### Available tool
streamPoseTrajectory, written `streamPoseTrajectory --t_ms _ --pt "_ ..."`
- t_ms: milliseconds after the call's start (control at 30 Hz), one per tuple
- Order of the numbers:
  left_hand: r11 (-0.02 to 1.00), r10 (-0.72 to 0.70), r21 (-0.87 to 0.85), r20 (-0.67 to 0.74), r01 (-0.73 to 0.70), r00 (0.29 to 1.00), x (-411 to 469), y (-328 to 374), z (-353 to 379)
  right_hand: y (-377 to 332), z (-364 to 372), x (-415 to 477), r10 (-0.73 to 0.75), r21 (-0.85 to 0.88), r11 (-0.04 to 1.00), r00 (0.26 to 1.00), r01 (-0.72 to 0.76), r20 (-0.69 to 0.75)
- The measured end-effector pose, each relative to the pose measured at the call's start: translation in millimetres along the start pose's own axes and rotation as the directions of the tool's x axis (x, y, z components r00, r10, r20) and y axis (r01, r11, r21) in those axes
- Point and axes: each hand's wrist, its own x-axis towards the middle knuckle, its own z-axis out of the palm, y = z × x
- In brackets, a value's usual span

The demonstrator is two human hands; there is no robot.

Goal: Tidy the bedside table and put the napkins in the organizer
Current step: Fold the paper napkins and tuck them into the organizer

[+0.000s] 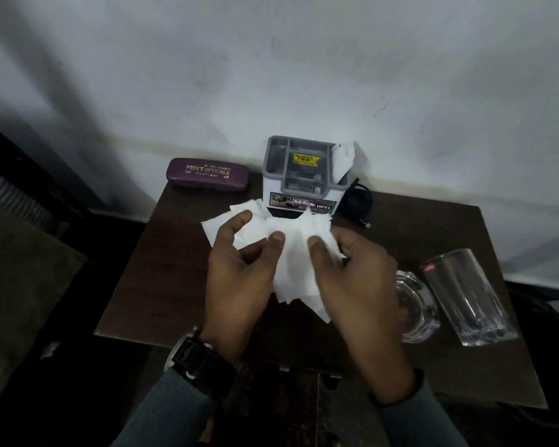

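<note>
Bedside table (175, 279), dark wood, standing against pale wall. Items L to R:

1. Spectacle case (208, 174), purple, shut, lying flat at back-left edge of table, lettering "PRINCE OPTICALS" facing up.

2. Wristwatch (194, 358), dark strap, sitting on left wrist, above grey sleeve (171, 411).

3. Left hand (239, 272), hovering over table centre, thumb and forefinger pinching left part of napkins; closed on them.

4. Napkins (288, 253), white, loose crumpled bunch, being held up between both hands just in front of organizer, corners fanning up-left and hanging down twd. near edge. Not in organizer yet.

5. Organizer (304, 175), grey top, white body, standing upright at back-centre of table by wall. Yellow price sticker showing inside, "OPEL" label on front face. Several compartments, open at top.

6. Single napkin (344, 156), white, sticking up out of organizer's right-hand compartment.

7. Right hand (355, 275), gripping right part of napkins, fingers curled round them; clamped on them, close beside left hand.

8. Black cable (359, 201), coiled, lying just right of organizer, plug end pointing twd. front.

9. Glass ashtray (415, 304), clear, heavy, resting on table right of right hand, partly hidden by it.

10. Drinking glass (468, 298), clear, tall, standing just beside ashtray nr. right edge, small red mark nr. rim.
</note>
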Motion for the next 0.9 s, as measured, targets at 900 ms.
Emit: streamPoseTrajectory --t_ms 900 --pt "0.999 0.004 -0.036 0.11 0.0 0.994 3 10 -5 2 -5 15 0.11 0.642 0.669 0.904 -0.375 0.413"
